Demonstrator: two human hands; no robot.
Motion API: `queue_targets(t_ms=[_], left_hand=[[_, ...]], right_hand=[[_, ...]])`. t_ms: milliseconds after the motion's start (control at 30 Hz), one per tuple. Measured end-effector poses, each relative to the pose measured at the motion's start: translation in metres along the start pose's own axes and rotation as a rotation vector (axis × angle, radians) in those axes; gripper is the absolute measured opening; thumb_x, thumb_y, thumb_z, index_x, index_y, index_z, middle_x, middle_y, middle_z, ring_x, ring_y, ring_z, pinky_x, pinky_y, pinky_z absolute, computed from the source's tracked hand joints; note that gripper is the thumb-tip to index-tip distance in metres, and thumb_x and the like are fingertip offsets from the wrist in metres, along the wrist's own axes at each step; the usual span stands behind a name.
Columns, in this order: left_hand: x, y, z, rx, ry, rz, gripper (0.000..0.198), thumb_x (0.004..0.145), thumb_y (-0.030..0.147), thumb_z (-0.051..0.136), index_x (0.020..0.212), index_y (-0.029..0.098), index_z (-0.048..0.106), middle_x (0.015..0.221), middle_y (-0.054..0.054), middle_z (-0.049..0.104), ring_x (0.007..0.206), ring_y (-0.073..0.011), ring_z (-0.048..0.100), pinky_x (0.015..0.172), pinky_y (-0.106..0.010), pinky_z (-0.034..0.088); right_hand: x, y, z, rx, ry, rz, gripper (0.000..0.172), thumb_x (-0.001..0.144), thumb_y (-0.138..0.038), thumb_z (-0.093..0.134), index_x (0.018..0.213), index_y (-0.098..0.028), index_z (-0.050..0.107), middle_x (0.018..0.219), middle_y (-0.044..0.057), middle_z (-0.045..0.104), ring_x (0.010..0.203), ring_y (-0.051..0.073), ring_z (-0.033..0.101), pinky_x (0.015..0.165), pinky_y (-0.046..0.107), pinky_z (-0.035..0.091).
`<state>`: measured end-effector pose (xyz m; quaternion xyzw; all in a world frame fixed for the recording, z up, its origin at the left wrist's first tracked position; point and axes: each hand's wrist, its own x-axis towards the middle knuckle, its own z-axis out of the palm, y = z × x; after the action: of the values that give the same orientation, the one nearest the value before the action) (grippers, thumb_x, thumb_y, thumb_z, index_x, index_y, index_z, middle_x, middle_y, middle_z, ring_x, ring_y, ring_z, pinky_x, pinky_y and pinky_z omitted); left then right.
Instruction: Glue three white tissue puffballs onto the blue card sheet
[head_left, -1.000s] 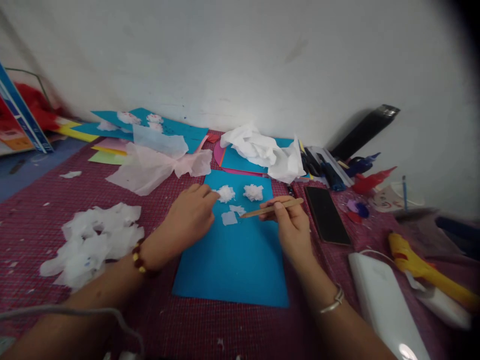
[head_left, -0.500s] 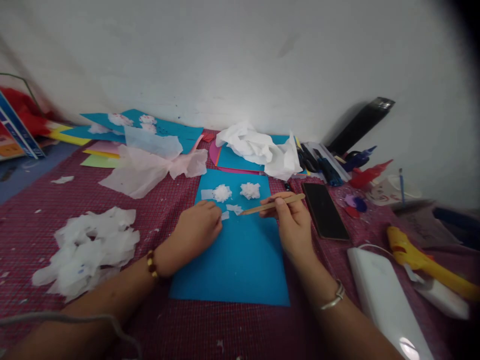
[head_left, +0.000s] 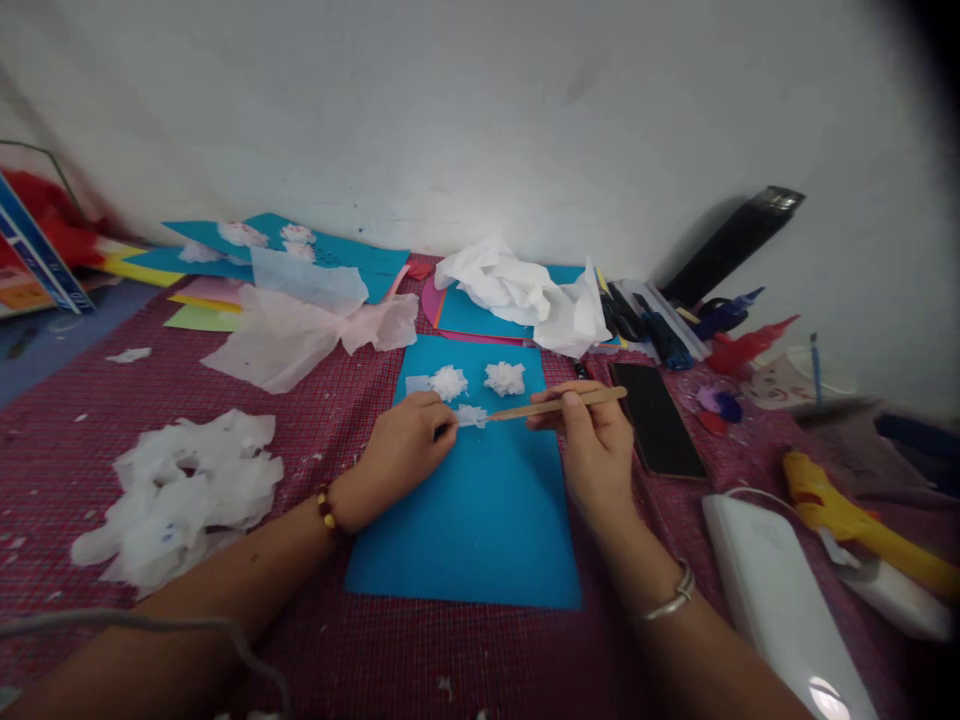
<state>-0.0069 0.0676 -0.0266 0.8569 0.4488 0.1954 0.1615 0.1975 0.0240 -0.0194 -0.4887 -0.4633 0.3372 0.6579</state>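
Observation:
My right hand (head_left: 596, 440) grips a thin wooden stick (head_left: 559, 402). The stick's tip points left and meets the edge of a small white tissue paper piece (head_left: 472, 414) lying on a blue paper sheet (head_left: 465, 530). At that piece's left edge, my left hand (head_left: 409, 445) has its fingers curled and thumb and forefinger pinched at the tissue. Two fluffy white tissue puffs, a left one (head_left: 448, 383) and a right one (head_left: 505, 378), sit higher on the sheet. A flat white strip (head_left: 417, 384) lies beside the left puff.
Left of my arm lies a heap of white tissue strips (head_left: 187, 490). Crumpled white tissue (head_left: 517, 290) and other blue sheets (head_left: 367, 270) are by the wall. To the right are a phone (head_left: 660, 420), a white power bank (head_left: 784, 600), and a yellow glue gun (head_left: 847, 515).
My left hand has moved slightly right, to the tissue piece. The small scrap beside its fingers is now at or under that piece. The stick has shifted slightly right and tilts less.

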Motion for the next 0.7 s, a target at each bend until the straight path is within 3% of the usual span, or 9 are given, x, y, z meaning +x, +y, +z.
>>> queue_targets(t_ms=[167,433,700], left_hand=[[0.001,-0.001,0.005,0.037,-0.016,0.065,0.023,0.09,0.02,0.047,0.074,0.018,0.063,0.08,-0.005,0.062,0.084,-0.0195,0.057,0.074,-0.032,0.045],[0.001,-0.004,0.011,0.042,0.005,0.099,0.022,0.091,0.02,0.048,0.077,0.017,0.064,0.083,-0.005,0.063,0.084,-0.0195,0.058,0.075,-0.032,0.046],[0.002,0.001,0.008,0.074,-0.004,0.075,0.022,0.091,0.019,0.048,0.079,0.016,0.066,0.082,-0.006,0.063,0.083,-0.0195,0.059,0.072,-0.03,0.046]], right_hand=[[-0.004,-0.01,0.007,-0.034,-0.049,-0.028,0.015,0.095,-0.034,0.049,0.093,-0.022,0.057,0.09,0.003,0.067,0.065,0.013,0.065,0.062,0.03,0.056],[-0.008,-0.011,0.025,-0.404,-0.268,-0.181,0.021,0.099,-0.03,0.04,0.098,-0.023,0.06,0.095,0.005,0.067,0.076,0.015,0.068,0.069,0.031,0.053],[-0.007,-0.007,0.027,-0.583,-0.335,-0.22,0.024,0.099,-0.033,0.038,0.098,-0.022,0.06,0.089,0.006,0.068,0.076,0.019,0.067,0.068,0.033,0.051]])
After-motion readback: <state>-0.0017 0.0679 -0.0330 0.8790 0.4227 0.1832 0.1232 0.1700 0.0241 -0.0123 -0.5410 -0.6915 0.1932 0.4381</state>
